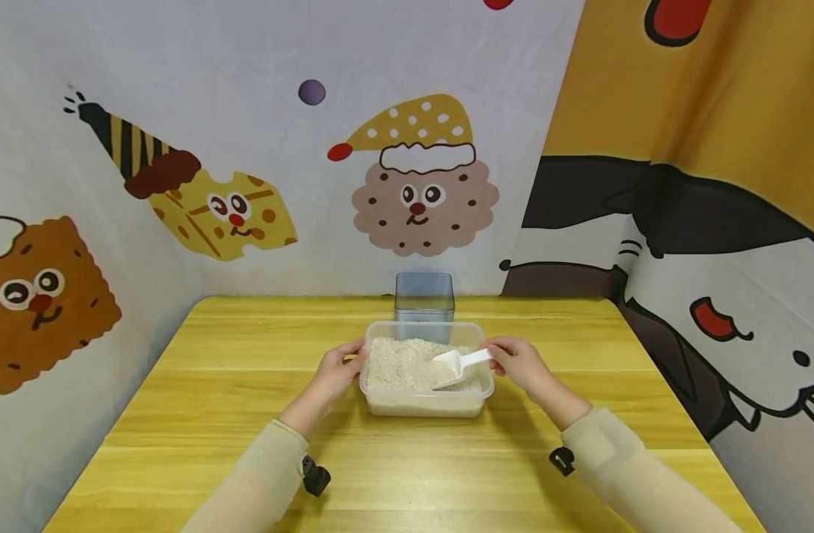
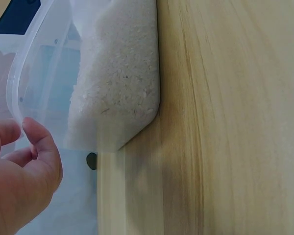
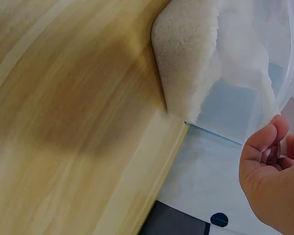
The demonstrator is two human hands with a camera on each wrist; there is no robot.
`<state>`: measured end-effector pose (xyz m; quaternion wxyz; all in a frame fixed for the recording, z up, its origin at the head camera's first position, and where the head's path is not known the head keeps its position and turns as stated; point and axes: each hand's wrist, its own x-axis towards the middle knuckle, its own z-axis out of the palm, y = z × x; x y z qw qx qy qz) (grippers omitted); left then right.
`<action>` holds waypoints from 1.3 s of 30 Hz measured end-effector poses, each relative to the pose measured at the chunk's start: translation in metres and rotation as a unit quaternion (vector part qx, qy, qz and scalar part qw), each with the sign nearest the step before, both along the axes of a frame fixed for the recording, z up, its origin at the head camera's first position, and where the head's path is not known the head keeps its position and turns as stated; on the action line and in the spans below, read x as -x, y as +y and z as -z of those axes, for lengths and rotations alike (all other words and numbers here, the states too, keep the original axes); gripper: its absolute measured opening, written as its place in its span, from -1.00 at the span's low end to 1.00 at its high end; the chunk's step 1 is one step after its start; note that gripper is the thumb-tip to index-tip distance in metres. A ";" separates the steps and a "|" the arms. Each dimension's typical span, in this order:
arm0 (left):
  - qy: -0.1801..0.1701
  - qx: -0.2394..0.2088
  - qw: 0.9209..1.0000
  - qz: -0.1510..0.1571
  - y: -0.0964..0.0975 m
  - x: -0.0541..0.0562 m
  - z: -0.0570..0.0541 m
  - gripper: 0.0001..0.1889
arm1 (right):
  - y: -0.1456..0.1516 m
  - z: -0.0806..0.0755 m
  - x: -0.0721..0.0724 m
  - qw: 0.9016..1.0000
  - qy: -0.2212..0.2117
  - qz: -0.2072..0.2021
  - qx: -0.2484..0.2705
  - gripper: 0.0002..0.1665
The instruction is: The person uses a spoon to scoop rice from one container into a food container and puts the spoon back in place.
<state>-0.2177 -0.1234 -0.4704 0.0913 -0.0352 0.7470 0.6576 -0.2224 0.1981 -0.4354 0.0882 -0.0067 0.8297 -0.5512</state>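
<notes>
While two pale sleeves [image 1: 256,474] reach in from the lower edge, with a small black device [image 1: 316,476] at each wrist, the work sits near the middle of the tabletop [image 1: 247,400] in a clear tub [image 1: 407,397] of white rice [image 1: 400,363]. The left hand [image 1: 338,370] pinches the tub's left rim between thumb and finger; the right hand [image 1: 523,364] pinches a white scoop [image 1: 455,364] by its handle's end, beside the right rim. The scoop's bowl lies tilted in the rice, towards the tub's right side. That end-of-handle pinch looks the weak point: a loaded bowl could twist and shed grains onto the tabletop. Levering hard against one wall might also slide or tip the tub if the left hand's hold is light. Just behind it stands a bluish see-through container [image 1: 424,290], close enough that a shove could push it backwards. Beyond hangs a cartoon-printed backdrop [image 1: 260,44]; no brand, label or legible writing shows anywhere.
</notes>
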 end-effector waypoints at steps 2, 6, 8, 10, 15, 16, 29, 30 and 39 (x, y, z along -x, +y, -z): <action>-0.001 -0.002 1.000 -0.001 0.000 0.000 0.000 -0.56 | 0.000 0.001 0.000 1.000 -0.005 0.001 0.008 -0.66; 0.001 -0.006 1.000 -0.003 0.000 0.000 0.000 -0.56 | 0.003 0.003 0.001 0.999 -0.022 0.012 0.036 -0.64; 0.000 -0.008 1.000 -0.004 0.000 0.000 0.000 -0.56 | 0.003 0.003 0.001 0.998 -0.030 0.017 0.053 -0.63; 0.000 -0.010 1.000 -0.002 0.000 -0.001 0.000 -0.56 | 0.004 0.004 0.001 0.997 -0.038 0.024 0.070 -0.63; -0.004 -0.005 1.000 -0.005 0.000 -0.001 0.000 -0.56 | 0.005 0.007 0.001 0.993 -0.057 0.037 0.098 -0.62; -0.004 -0.005 1.000 -0.005 0.000 -0.001 0.000 -0.57 | 0.006 0.008 0.001 0.992 -0.060 0.039 0.102 -0.62; 0.003 -0.008 1.000 -0.004 0.001 -0.002 -0.003 -0.56 | 0.007 0.012 0.003 0.987 -0.059 0.050 0.140 -0.60; 0.003 -0.006 1.000 -0.005 0.001 -0.001 -0.003 -0.56 | 0.008 0.013 0.003 0.987 -0.059 0.050 0.144 -0.60; 0.001 -0.002 1.000 -0.008 0.001 0.000 0.000 -0.56 | 0.009 0.015 0.003 0.983 -0.060 0.043 0.167 -0.59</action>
